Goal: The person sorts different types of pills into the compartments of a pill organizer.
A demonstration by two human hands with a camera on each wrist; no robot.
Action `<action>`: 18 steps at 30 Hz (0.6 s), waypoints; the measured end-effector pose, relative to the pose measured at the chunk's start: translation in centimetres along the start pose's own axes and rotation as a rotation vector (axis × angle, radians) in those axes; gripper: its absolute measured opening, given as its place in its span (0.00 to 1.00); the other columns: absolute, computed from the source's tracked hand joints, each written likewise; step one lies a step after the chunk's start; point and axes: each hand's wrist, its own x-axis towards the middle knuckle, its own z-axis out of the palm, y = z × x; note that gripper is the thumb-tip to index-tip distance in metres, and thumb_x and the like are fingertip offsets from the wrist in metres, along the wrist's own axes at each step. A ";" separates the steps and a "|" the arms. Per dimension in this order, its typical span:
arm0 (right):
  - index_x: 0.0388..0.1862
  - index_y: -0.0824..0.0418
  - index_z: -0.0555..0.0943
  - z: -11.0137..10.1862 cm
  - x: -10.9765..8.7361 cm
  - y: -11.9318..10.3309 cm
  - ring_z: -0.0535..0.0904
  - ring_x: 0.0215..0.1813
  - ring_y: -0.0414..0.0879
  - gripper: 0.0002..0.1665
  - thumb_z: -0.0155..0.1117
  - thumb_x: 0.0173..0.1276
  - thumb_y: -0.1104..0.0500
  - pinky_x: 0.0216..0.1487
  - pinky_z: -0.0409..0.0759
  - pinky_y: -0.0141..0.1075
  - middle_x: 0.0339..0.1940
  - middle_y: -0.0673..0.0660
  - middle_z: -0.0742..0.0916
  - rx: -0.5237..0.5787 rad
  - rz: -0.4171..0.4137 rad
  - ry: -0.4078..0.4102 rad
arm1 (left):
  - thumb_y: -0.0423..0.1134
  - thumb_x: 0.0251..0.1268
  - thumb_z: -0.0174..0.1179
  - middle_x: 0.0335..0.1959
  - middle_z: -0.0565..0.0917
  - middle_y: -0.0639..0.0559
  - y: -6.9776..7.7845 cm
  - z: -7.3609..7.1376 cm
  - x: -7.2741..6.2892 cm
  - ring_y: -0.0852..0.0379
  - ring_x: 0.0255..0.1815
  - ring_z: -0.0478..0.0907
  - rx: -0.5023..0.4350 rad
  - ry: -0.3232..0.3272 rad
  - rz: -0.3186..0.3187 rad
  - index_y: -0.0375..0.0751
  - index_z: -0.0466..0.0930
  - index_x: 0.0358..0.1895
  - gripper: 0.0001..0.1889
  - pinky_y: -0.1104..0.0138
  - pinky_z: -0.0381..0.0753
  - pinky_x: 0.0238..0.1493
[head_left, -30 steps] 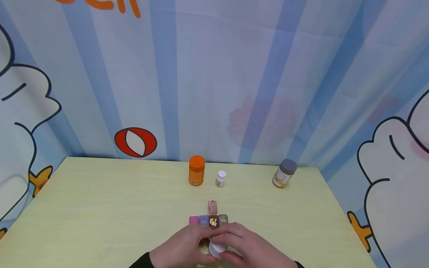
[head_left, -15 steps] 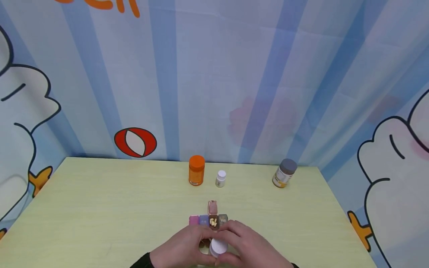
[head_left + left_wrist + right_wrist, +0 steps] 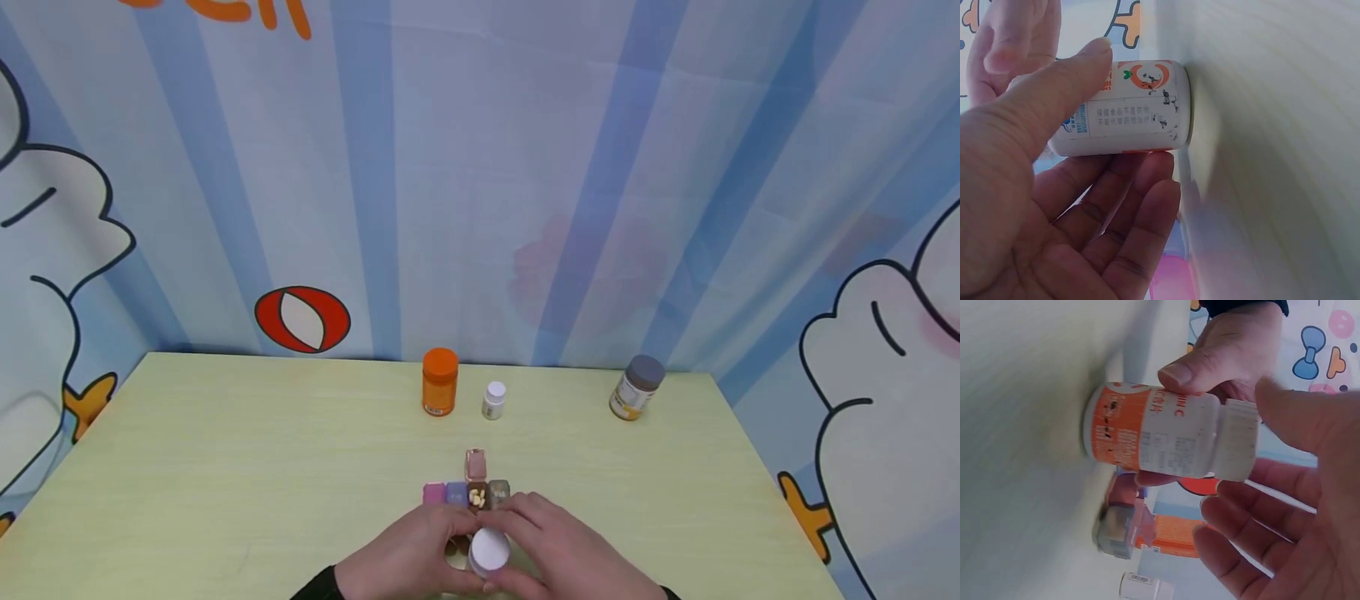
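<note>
Right wrist view: you have the white bottle point(image 3: 1179, 440) upright, base down at the bench point(image 3: 1022, 487). Your left hand point(image 3: 408, 546) grips its body, thumb opposite fingers; your right hand point(image 3: 570, 550) pinches its cap point(image 3: 1238, 440). Head view: multicoloured pill box point(image 3: 434, 493) just beyond your hands, pale tablets point(image 3: 477, 497) in one brown compartment point(image 3: 477, 484).

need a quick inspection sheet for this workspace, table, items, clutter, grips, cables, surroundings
Surface: pale table, faint grain
Job's things: white bottle, upright, cap in place; pill case, one compartment holding pale tablets
Clutter: orange bottle, small white bottle, grey-capped jar, all standing toward the far edge
Left grip: holds the white bottle's body
Right grip: thumb and fingers about the cap, firmness unclear
Cables: nothing seen
Surroundings: blue striped backdrop with cartoon prints
</note>
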 end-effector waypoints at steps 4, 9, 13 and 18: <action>0.70 0.46 0.68 -0.1 -0.1 0.0 0.72 0.60 0.36 0.27 0.55 0.73 0.47 0.57 0.77 0.34 0.62 0.42 0.76 0.005 -0.058 0.010 | 0.50 0.50 0.73 0.42 0.82 0.68 -0.1 0.0 0.0 0.65 0.40 0.77 -0.020 0.002 0.013 0.66 0.80 0.48 0.20 0.71 0.79 0.42; 0.64 0.43 0.72 -0.3 0.1 -0.2 0.72 0.55 0.34 0.26 0.55 0.71 0.38 0.55 0.78 0.33 0.56 0.39 0.77 0.037 0.075 -0.059 | 0.53 0.51 0.72 0.39 0.82 0.67 -0.1 0.1 0.1 0.62 0.39 0.77 -0.018 0.006 -0.004 0.67 0.81 0.48 0.18 0.70 0.79 0.40; 0.68 0.43 0.69 -0.2 -0.2 -0.1 0.71 0.58 0.35 0.28 0.54 0.72 0.40 0.56 0.78 0.33 0.59 0.40 0.76 0.053 0.060 -0.054 | 0.53 0.51 0.72 0.39 0.82 0.67 -0.1 0.1 0.0 0.61 0.39 0.77 -0.015 0.004 -0.015 0.66 0.81 0.47 0.18 0.70 0.79 0.41; 0.72 0.46 0.65 -0.1 -0.4 0.0 0.70 0.58 0.35 0.29 0.53 0.74 0.48 0.55 0.77 0.30 0.60 0.42 0.74 0.037 -0.025 -0.024 | 0.51 0.50 0.73 0.40 0.82 0.68 -0.3 0.1 0.0 0.63 0.39 0.78 -0.006 0.006 0.006 0.64 0.81 0.47 0.18 0.71 0.79 0.42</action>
